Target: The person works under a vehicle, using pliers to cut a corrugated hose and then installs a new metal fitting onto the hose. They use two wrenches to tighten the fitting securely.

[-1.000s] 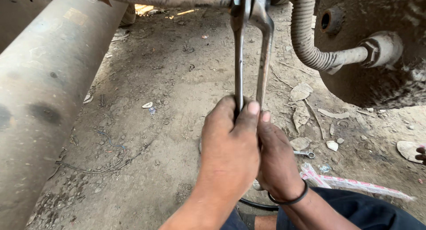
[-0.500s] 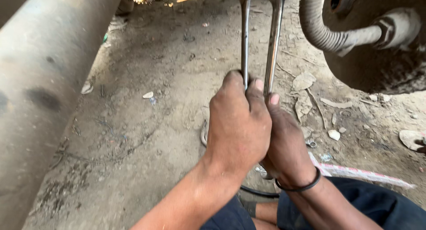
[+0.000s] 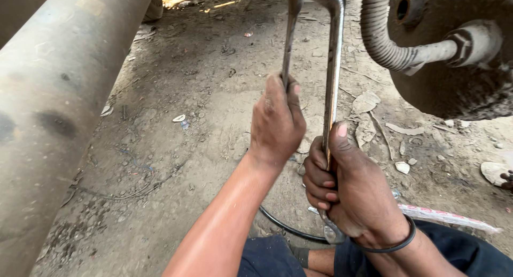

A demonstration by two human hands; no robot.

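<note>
Two long metal spanners hang down from a fitting at the top edge. My left hand [image 3: 277, 122] is closed around the left spanner [image 3: 288, 41] about halfway along its shaft. My right hand [image 3: 350, 189] grips the lower end of the right spanner [image 3: 334, 68], thumb pressed up along the shaft, a black band on the wrist. The right spanner's ring end [image 3: 334, 235] shows below my fist. The spanner heads at the top are cut off by the frame.
A big dusty metal tube [image 3: 48, 106] runs along the left. A ribbed hose [image 3: 382, 41] and a round metal drum [image 3: 459, 68] sit top right. Below is dirt ground with dry leaves, stones, a black cable [image 3: 283, 226] and a plastic wrapper [image 3: 449, 217].
My hands have come apart: the left has slid up the left spanner, while the right stays low on the right spanner. The view has tilted down slightly.
</note>
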